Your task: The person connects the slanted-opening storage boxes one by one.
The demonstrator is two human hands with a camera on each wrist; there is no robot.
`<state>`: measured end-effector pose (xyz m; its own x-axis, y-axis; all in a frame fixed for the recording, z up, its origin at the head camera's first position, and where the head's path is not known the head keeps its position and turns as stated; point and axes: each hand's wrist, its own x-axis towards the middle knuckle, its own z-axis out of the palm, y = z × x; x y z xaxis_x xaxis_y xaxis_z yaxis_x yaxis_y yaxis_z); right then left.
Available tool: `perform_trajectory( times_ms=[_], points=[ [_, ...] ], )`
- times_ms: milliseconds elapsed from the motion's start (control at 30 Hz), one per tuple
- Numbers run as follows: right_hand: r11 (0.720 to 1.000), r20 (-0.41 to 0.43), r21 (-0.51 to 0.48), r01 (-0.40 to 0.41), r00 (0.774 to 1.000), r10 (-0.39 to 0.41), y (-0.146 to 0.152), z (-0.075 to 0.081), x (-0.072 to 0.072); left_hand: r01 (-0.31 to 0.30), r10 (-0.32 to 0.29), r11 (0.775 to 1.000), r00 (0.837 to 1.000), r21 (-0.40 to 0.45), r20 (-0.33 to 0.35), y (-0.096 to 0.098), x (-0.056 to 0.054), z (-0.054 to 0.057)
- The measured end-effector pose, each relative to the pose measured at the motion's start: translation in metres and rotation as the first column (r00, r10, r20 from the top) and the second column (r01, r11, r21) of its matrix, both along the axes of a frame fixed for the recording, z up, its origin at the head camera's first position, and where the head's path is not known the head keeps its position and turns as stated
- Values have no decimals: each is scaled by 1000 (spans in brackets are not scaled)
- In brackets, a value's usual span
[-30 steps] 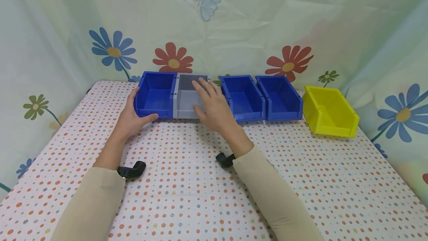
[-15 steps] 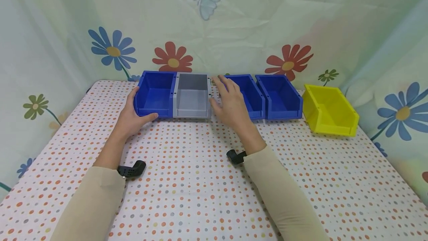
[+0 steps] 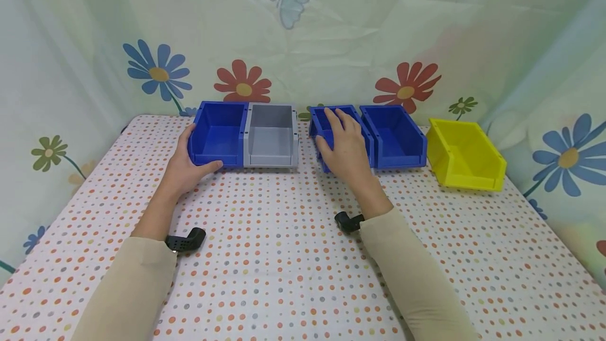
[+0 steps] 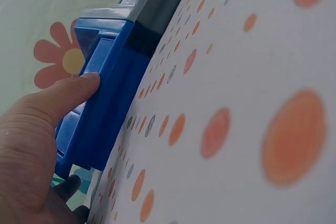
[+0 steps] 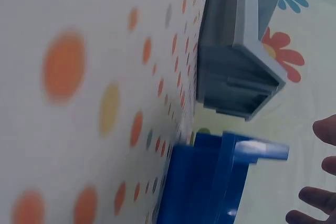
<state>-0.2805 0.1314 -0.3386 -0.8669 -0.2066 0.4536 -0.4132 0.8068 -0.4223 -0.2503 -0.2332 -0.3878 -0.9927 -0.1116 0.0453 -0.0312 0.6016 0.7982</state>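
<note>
My left hand (image 3: 186, 168) grips the leftmost blue storage bin (image 3: 220, 133), its fingers along the left side and its thumb over the front lip. The left wrist view shows the thumb (image 4: 73, 93) against the front of that bin (image 4: 113, 85). A grey bin (image 3: 271, 138) stands flush against the bin's right side. My right hand (image 3: 349, 154), fingers apart and slightly bent, is over another blue bin (image 3: 337, 109) and hides part of it. In the right wrist view its fingertips (image 5: 317, 198) are away from the blue bin (image 5: 199, 182), holding nothing.
One more blue bin (image 3: 394, 138) stands right of my right hand, and a yellow bin (image 3: 468, 154) sits at an angle farther right. All are on a dotted tablecloth (image 3: 265, 257). A flowered curtain (image 3: 331, 30) hangs close behind. A gap separates the grey bin from the blue one.
My right hand has moved right, from over the grey bin, past its right edge, to over the blue bin. The left hand has stayed on its bin.
</note>
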Motion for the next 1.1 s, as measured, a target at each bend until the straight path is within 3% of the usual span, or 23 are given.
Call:
perform_trajectory(
  times_ms=[333,667,933,1100],
  points=[
    [998,66,13,64,996,-65,25,0,-2,-4,4,1000,1000,1,4,1,0,0],
    [994,105,39,100,989,-103,31,0,-3,-14,14,1000,1000,1,5,0,0,0],
    [995,93,-9,97,991,-96,29,0,-3,-15,15,1000,1000,5,12,-1,1,1],
    [989,151,-82,126,982,-113,32,0,-2,-10,10,1000,1000,1,6,0,0,-1]
  ],
)
